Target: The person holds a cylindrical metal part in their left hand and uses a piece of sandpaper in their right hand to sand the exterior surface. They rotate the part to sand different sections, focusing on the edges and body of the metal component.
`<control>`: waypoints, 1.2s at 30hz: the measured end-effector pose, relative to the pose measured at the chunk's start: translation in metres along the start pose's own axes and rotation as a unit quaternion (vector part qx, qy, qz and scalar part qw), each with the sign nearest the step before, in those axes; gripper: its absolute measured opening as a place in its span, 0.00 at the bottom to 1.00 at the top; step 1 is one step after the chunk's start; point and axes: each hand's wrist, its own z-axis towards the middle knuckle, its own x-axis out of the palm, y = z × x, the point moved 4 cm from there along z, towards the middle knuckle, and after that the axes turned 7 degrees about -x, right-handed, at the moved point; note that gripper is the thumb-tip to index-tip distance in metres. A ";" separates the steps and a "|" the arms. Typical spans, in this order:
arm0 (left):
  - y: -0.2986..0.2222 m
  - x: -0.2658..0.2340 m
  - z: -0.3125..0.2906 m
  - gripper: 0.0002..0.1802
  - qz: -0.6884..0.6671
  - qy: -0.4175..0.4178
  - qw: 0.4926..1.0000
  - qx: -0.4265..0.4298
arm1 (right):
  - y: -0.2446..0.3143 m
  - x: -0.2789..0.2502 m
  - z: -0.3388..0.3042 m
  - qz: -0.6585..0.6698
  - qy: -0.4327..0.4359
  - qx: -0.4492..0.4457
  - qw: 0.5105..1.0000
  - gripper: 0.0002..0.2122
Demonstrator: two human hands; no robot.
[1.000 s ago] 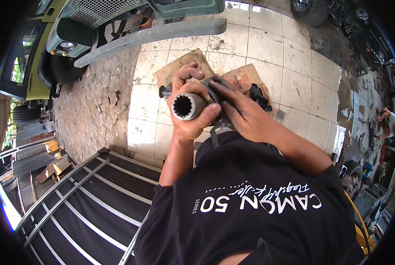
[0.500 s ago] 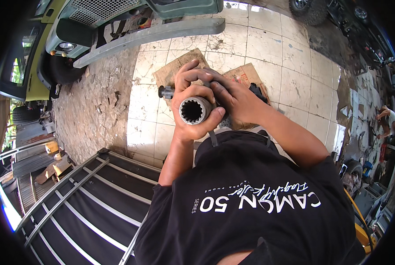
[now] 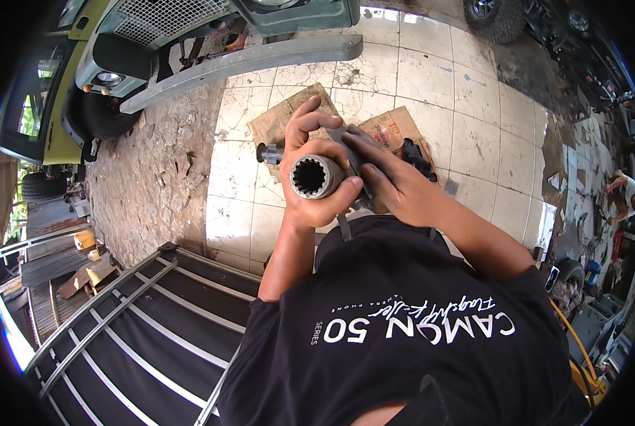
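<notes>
My left hand (image 3: 297, 202) is wrapped round a grey metal splined tube (image 3: 312, 177). Its toothed open end points up toward me. A dark grey, flat strip (image 3: 347, 145), possibly sandpaper, lies along the tube's right side. My right hand (image 3: 399, 186), fingers fairly straight and pressed together, holds the strip against the tube; its thumb is hidden. The tube's lower end is out of sight behind my hands. Left of my left hand, a dark splined shaft end (image 3: 268, 153) sticks out over the floor.
Flattened cardboard (image 3: 278, 117) lies on the tiled floor, with a black object (image 3: 417, 160) on another piece (image 3: 395, 128). A vehicle's grey bumper (image 3: 253, 67) spans the upper left. A metal-railed black rack (image 3: 140, 326) stands at lower left. Another person (image 3: 623, 192) is at far right.
My right hand has slid slightly down and right, its fingers straightening and opening away from the left hand. More of the dark strip shows. The tube stays in my left hand.
</notes>
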 end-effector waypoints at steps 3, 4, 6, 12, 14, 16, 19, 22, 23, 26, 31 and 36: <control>0.006 0.004 0.002 0.12 -0.020 0.013 1.000 -0.002 | 0.003 -0.002 -0.004 0.008 -0.014 -0.005 1.000 0.21; 0.007 0.006 0.001 0.12 -0.021 0.011 1.000 -0.014 | 0.004 -0.005 0.007 0.036 -0.009 0.019 0.999 0.21; 0.010 0.006 0.001 0.13 -0.028 0.022 0.999 0.010 | -0.001 -0.007 0.028 0.083 0.003 0.048 0.995 0.20; -0.001 0.000 0.001 0.13 -0.057 0.020 0.997 0.038 | 0.025 -0.008 -0.008 -0.043 -0.009 -0.019 0.999 0.21; -0.005 0.002 0.001 0.13 -0.012 0.050 0.997 0.061 | 0.022 -0.007 -0.006 -0.060 -0.030 -0.036 0.997 0.20; -0.006 0.006 0.002 0.13 0.012 0.072 0.994 0.077 | 0.011 -0.006 0.015 0.022 -0.012 0.019 1.000 0.20; 0.001 0.003 -0.003 0.14 -0.031 0.043 0.997 0.049 | 0.010 -0.005 0.022 0.062 0.013 0.048 0.997 0.19; 0.004 -0.001 -0.008 0.14 -0.044 0.015 0.998 0.030 | 0.015 -0.003 -0.008 0.006 0.002 -0.011 1.000 0.20; 0.006 -0.002 -0.009 0.14 -0.053 0.005 0.998 0.020 | 0.013 -0.003 -0.009 0.005 -0.005 -0.011 1.000 0.20; 0.007 0.002 -0.011 0.13 -0.030 0.031 0.999 0.028 | 0.006 -0.001 -0.006 0.019 -0.021 0.019 0.999 0.20; 0.007 0.006 -0.013 0.13 -0.042 0.000 0.999 0.004 | 0.006 -0.001 0.012 0.059 0.003 0.062 0.996 0.21; 0.009 0.009 -0.016 0.13 -0.027 0.044 0.999 0.013 | -0.002 0.005 -0.022 0.014 -0.060 0.013 0.998 0.20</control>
